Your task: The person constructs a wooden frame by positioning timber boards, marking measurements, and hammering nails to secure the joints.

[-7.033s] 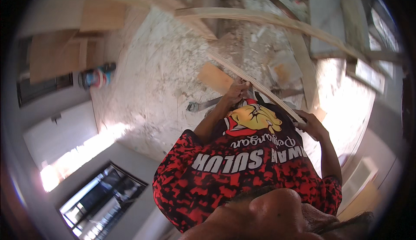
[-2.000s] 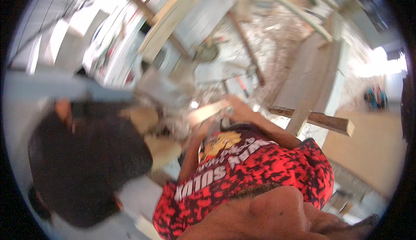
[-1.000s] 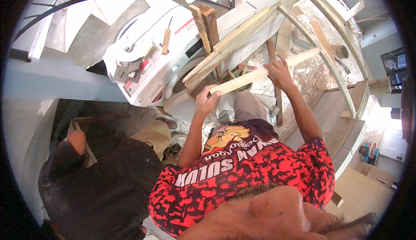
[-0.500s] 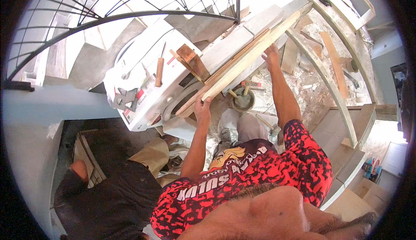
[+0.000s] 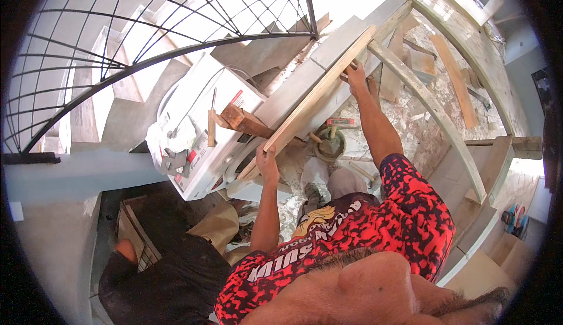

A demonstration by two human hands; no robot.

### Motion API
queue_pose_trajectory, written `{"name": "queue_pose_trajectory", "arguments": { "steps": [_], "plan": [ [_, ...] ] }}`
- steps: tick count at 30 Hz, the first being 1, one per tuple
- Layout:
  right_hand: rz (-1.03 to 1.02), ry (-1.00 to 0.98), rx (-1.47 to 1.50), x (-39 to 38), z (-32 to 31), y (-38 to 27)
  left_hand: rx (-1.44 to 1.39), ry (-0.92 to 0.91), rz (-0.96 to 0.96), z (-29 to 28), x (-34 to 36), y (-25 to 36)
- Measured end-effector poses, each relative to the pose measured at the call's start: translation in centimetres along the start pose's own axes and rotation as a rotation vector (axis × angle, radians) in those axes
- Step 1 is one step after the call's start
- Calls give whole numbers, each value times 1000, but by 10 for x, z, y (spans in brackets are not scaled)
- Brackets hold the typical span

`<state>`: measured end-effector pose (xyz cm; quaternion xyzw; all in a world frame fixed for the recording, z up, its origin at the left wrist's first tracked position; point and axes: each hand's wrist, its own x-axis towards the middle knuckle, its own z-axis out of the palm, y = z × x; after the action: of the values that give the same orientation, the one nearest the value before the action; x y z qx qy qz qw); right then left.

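Since half a second ago the one long wooden plank [image 5: 316,93] has been lifted higher, flatter against the grey ledge [image 5: 305,78]. Its long axis points from 7 o'clock up to 1 o'clock. Two hands grip it: left hand [image 5: 267,156] curled around the lower end, right hand [image 5: 355,74] closed on the upper part.

Inspector: What was the person wearing?

Clerk: A short-sleeved shirt [image 5: 375,219], red with a black blotched pattern, white lettering and a yellow-and-red graphic on the chest. Forearms were bare below its sleeves; both the left hand [image 5: 267,162] and right hand [image 5: 355,77] wore no gloves.
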<state>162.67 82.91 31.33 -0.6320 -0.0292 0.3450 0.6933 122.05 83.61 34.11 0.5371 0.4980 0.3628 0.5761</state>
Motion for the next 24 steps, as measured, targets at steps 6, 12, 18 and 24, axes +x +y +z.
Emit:
{"name": "queue_pose_trajectory", "arguments": {
  "steps": [6,12,18,24],
  "plan": [
    [27,91,251,-2,-8,-11,61,-15,77,13,0,42],
    [-15,122,238,-14,3,8,46,-2,56,-2,7,34],
    [-136,199,107,-26,-23,38,-221,47,-85,-21,-1,22],
    [-135,141,247,-82,-17,16,-417,32,-204,-22,-7,23]
  ]
}}
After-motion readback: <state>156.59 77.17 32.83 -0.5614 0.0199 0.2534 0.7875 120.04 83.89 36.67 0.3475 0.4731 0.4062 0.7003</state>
